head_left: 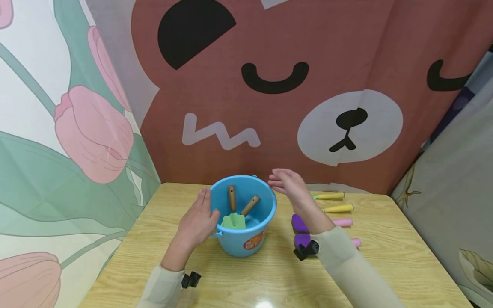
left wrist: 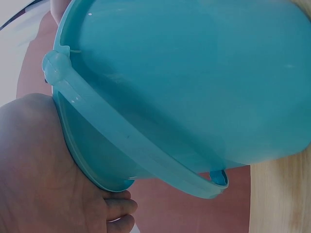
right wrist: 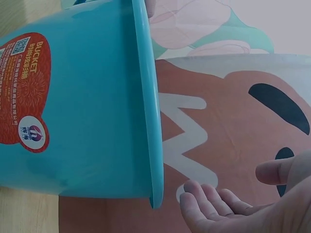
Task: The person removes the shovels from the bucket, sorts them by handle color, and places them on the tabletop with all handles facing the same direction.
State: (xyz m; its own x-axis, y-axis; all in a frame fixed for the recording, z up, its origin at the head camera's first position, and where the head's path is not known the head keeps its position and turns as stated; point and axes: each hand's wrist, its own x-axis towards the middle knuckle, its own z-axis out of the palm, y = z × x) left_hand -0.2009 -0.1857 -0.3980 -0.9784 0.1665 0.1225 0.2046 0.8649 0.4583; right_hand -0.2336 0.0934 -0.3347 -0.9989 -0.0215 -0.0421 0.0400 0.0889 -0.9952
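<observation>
A light blue bucket (head_left: pixel 240 247) stands upright on the table. Inside it lie a small green shovel (head_left: pixel 234 221) with a wooden handle and a second wooden-handled tool (head_left: pixel 250 205), its head largely hidden. My left hand (head_left: pixel 196 222) is at the bucket's left rim, fingers straight; the left wrist view has its palm (left wrist: pixel 43 170) right along the rim, with the bucket's handle (left wrist: pixel 131 141) hanging down the side. To the right of the rim, my right hand (head_left: pixel 292 190) is held up with loosely extended fingers. In the right wrist view nothing is in it.
Right of the bucket lie two yellow-handled tools (head_left: pixel 338 208) and two purple-headed tools (head_left: pixel 299 223) with pink handles, partly covered by the right forearm. A bear-print curtain (head_left: pixel 346 51) hangs behind the wooden table (head_left: pixel 277 278); a floral curtain (head_left: pixel 88 137) is at the left.
</observation>
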